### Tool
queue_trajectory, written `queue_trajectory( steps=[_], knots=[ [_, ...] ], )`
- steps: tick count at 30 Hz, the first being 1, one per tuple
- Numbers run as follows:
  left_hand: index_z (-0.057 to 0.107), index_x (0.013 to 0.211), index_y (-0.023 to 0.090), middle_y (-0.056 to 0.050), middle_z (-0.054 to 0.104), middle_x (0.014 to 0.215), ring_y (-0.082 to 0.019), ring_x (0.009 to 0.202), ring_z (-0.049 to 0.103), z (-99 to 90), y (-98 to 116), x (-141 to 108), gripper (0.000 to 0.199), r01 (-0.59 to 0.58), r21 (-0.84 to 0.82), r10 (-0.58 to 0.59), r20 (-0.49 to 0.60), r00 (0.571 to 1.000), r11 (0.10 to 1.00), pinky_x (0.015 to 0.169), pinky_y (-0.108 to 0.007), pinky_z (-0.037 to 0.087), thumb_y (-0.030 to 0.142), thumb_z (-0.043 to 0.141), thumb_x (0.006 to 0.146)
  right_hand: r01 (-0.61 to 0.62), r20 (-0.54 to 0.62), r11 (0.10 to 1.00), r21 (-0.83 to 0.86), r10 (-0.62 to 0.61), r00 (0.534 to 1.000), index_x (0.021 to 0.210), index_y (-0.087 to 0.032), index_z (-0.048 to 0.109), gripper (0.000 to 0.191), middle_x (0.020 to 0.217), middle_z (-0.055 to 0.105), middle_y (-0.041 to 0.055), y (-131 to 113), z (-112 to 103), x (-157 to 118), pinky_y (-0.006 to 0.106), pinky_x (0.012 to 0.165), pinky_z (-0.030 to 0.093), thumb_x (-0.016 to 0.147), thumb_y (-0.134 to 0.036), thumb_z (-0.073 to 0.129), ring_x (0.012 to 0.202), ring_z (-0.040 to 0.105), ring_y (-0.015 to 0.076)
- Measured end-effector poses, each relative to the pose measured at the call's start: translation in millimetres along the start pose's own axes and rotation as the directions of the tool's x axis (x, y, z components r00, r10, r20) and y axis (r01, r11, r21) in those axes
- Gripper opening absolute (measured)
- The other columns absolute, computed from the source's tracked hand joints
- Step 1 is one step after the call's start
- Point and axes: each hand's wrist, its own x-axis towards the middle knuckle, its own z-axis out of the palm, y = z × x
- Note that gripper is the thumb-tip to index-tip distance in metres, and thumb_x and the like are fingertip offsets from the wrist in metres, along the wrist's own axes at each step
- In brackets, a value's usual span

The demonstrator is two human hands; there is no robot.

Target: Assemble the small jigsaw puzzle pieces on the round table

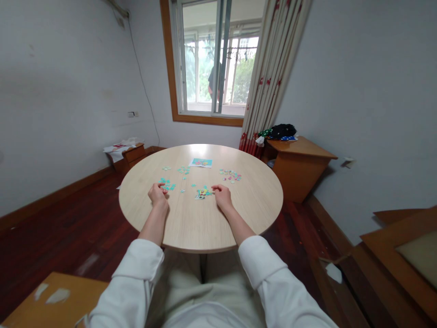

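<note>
I sit at a round light-wood table [205, 228] strewn with small jigsaw pieces. My left hand [157, 195] rests on the table with fingers curled, its fingertips at a cluster of teal pieces [167, 184]; whether it pinches one is too small to tell. My right hand [221, 193] lies curled beside a small joined patch of pieces [202, 193], fingertips touching its right edge. A printed picture card [201, 162] lies at the far side. Pink and mixed pieces [231, 175] lie right of centre, more teal ones [183, 170] left of the card.
A wooden side cabinet [298, 168] with dark cloth on top stands at the right near a curtain [269, 73]. A low wooden box [131, 155] sits by the left wall. Another wooden surface [51, 296] is at my lower left. A window [215, 59] faces me.
</note>
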Motion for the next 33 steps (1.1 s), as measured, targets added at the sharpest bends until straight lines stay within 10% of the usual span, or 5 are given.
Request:
queue_trajectory(
  steps=[16, 24, 33],
  knots=[
    [0.054, 0.064, 0.016, 0.011, 0.035, 0.043, -0.005, 0.040, 0.035, 3.4, 3, -3, 0.010, -0.055, -0.001, 0.055, 0.005, 0.998, 0.998, 0.044, -0.019, 0.028, 0.020, 0.058, 0.055, -0.056, -0.083, 0.901, 0.429, 0.101, 0.991, 0.073, -0.018, 0.068, 0.016, 0.069, 0.066, 0.0010, 1, -13, 11, 0.023, 0.056, 0.042, 0.067, -0.029, 0.058, 0.065, 0.057, 0.0137],
    [0.042, 0.061, 0.019, 0.012, 0.030, 0.041, -0.005, 0.038, 0.031, 2.4, 2, 0, 0.014, 0.010, -0.057, -0.011, -0.014, 1.000, 0.998, 0.044, -0.018, 0.029, 0.017, 0.055, 0.055, -0.088, -0.286, 0.706, 0.703, 0.394, 0.874, 0.066, -0.018, 0.060, 0.008, 0.058, 0.057, -0.0046, 11, -48, 28, 0.018, 0.048, 0.036, 0.064, -0.024, 0.057, 0.052, 0.049, 0.0071],
    [0.046, 0.066, 0.019, 0.010, 0.038, 0.047, -0.005, 0.042, 0.037, 3.7, -3, 2, 0.013, -0.097, 0.062, 0.097, 0.011, 0.995, 0.993, 0.046, -0.018, 0.032, 0.022, 0.055, 0.057, -0.006, -0.361, 0.627, 0.779, 0.456, 0.813, 0.067, -0.020, 0.055, 0.002, 0.059, 0.056, -0.0066, 14, -52, 33, 0.018, 0.053, 0.042, 0.066, -0.021, 0.056, 0.053, 0.051, 0.0067]
  ],
)
